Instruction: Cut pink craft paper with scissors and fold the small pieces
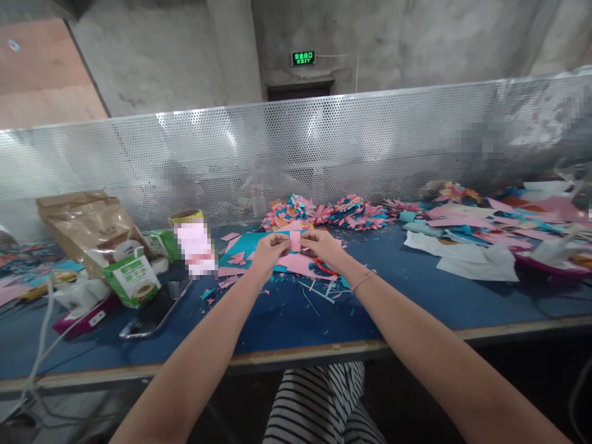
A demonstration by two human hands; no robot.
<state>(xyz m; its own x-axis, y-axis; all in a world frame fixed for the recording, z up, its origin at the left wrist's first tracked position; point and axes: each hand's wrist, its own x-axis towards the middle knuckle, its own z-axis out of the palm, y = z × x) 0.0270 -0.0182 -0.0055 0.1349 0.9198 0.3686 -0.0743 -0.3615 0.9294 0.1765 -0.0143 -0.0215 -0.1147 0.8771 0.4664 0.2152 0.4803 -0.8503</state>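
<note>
Between my two hands is a small pink paper piece (295, 241), pinched at its left side by my left hand (272, 251) and at its right side by my right hand (322, 246). Both hands are closed at the fingertips, held above the middle of the table. Beneath them lie a blue paper sheet (240, 242) and pink paper pieces (303, 266). Red-handled scissors (325, 267) rest partly hidden just below my right hand. Narrow pale strips (319, 292) and small scraps are scattered on the near side.
Pink and blue paper flowers (358, 213) lie against the perforated metal screen (231, 160). To the left are a phone (156, 309), a green-and-white box (132, 280), a brown paper bag (90, 228) and a purple tray (87, 317). White sheets (476, 262) and more paper lie on the right.
</note>
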